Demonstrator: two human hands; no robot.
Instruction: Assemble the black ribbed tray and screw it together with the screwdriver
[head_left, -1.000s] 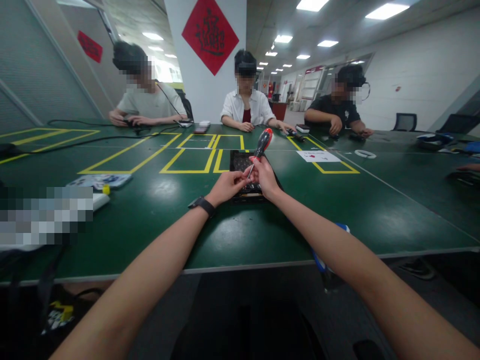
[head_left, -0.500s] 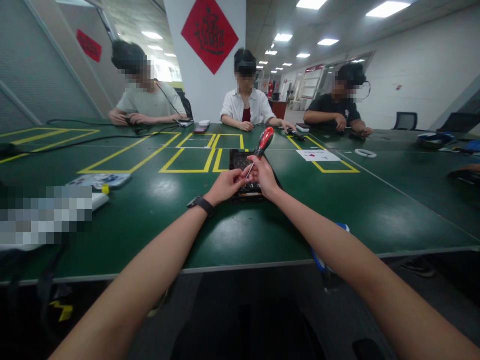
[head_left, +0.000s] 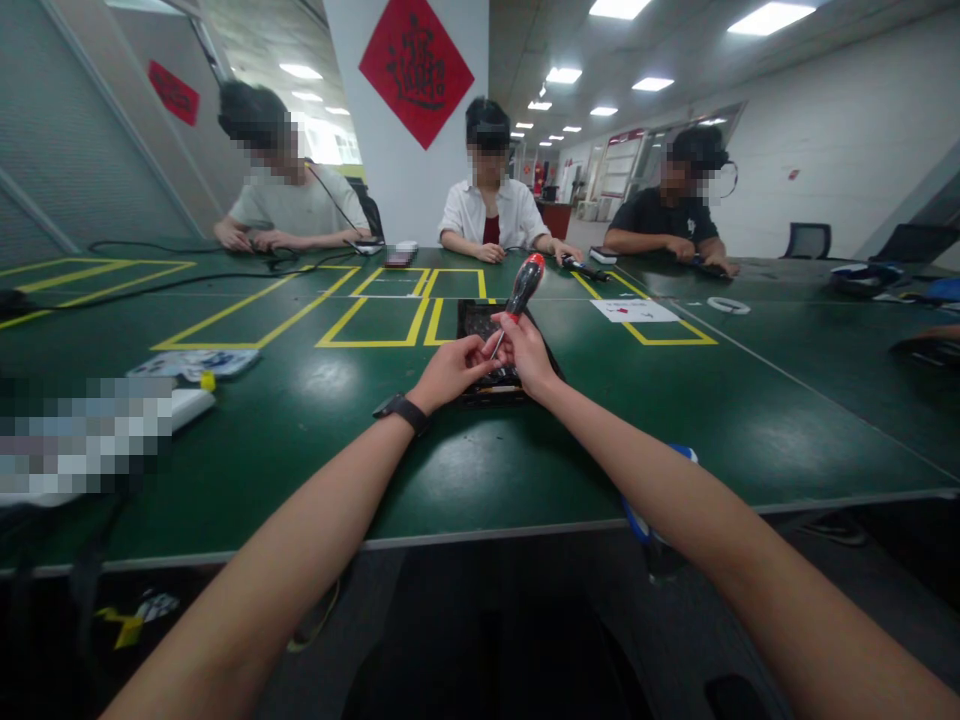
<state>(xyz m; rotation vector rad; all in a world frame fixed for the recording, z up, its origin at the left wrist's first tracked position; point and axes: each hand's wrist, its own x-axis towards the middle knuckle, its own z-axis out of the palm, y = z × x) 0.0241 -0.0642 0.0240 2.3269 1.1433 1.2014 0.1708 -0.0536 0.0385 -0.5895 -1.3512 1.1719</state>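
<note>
A screwdriver with a red and black handle leans up and to the right above a black open case. My right hand has its fingers closed on the screwdriver around the lower handle and shaft. Close beside it, my left hand is pinched near the shaft's tip, and what it holds, if anything, is too small to make out. A dark watch band circles my left wrist. Both hands are over the case and hide part of its contents.
On the green table, yellow tape outlines run behind the case. A printed sheet and a white ring are to the right. A flat packet is at the left, with a cable behind. Three people sit across; another hand shows at the right edge.
The screwdriver's handle has turned slightly, showing more black. Both my hands stay over the case, with almost no shift. The view has moved slightly.
</note>
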